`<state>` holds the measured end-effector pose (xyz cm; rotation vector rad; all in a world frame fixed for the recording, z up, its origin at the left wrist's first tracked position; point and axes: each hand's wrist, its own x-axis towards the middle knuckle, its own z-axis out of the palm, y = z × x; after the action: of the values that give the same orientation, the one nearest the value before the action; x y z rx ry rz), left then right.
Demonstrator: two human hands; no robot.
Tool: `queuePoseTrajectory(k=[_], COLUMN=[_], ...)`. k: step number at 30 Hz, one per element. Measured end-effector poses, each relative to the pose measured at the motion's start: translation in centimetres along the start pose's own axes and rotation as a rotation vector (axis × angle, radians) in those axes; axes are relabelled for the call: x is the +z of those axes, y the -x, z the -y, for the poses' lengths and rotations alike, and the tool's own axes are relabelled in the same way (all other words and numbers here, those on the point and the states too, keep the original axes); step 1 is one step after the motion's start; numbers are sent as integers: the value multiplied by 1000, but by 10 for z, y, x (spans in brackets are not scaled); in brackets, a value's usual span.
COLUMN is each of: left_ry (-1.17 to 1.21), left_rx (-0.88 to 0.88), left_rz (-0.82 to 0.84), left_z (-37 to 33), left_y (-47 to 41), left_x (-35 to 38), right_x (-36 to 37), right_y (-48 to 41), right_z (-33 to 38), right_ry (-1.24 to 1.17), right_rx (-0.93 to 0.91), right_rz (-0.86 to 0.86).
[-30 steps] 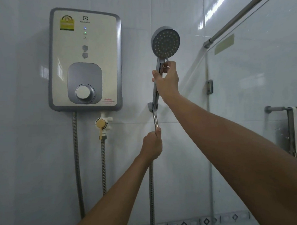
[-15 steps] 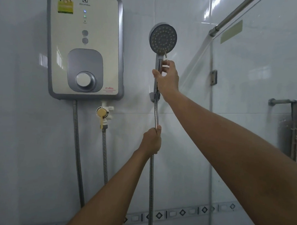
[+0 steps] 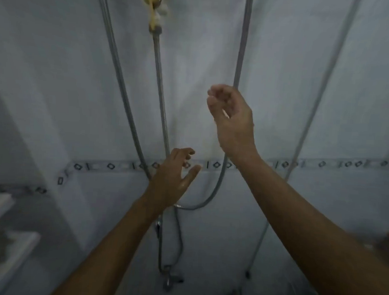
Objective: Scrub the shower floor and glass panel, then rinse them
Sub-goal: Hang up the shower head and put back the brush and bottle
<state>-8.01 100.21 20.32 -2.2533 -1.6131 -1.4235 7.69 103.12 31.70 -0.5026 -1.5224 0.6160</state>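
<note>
Smooth pale tiles cover the wall (image 3: pixel 58 74), crossed by a narrow band of diamond patterns (image 3: pixel 110 166). The glass panel (image 3: pixel 369 110) fills the right of the frame, its edge slanting from upper right to lower centre. The right hand (image 3: pixel 233 122), at centre, has loosely curled fingers apart from the thumb, holding nothing. The left hand (image 3: pixel 172 179), lower, has spread fingers. The ribbed metal shower hose (image 3: pixel 243 38) hangs upright behind the right hand, then loops left. A blurred yellow valve (image 3: pixel 153 16) sits at top centre.
</note>
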Motion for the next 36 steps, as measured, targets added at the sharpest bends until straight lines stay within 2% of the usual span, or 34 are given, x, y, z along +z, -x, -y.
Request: queuePoseTrajectory(k=[1, 6, 10, 14, 20, 25, 30, 36], left_ry=[38, 40, 53, 25, -47, -153, -194, -33], left_rx=[-95, -284, -580, -855, -1166, -1331, -1482, -1480], left_rz=[48, 166, 300, 474, 669, 720, 776, 626], left_z=[24, 80, 131, 175, 266, 335, 379, 395], left_y=[47, 214, 368, 486, 676, 810, 910, 960], left_x=[12, 53, 106, 161, 271, 350, 395, 420], right_x=[9, 17, 20, 26, 61, 87, 97, 107], right_y=[45, 231, 400, 541, 794, 964, 1077, 1146], right_z=[-32, -141, -221, -280, -405, -504, -574, -611], right_ry=[-7, 42, 106, 137, 230, 494, 656, 727], right_rx=[113, 454, 827, 1129, 1523, 1653, 1812, 1910], right_rz=[52, 247, 433, 499, 566, 599, 595, 483])
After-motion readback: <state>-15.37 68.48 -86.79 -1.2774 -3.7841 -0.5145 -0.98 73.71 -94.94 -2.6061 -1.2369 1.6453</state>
